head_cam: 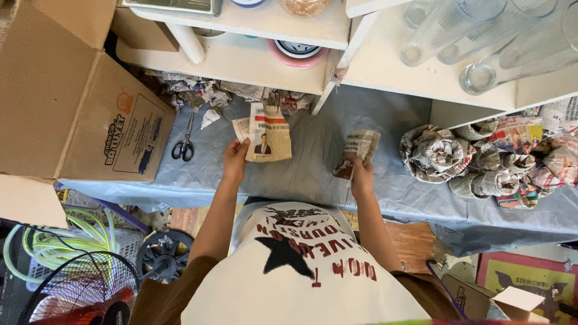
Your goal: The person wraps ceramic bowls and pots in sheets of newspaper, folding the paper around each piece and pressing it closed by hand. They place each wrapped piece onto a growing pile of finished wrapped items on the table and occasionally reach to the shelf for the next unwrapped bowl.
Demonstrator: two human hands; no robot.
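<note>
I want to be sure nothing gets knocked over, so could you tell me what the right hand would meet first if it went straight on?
Probably only the blue cloth, then the white shelf with glasses. The right hand already holds a newspaper-wrapped thing; depth is unclear.

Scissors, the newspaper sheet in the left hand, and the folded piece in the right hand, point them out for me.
scissors [184, 144], head view, on the black handles.
newspaper sheet [269, 133], head view, middle of the page.
folded newspaper piece [360, 146], head view, its upper printed face.
</note>
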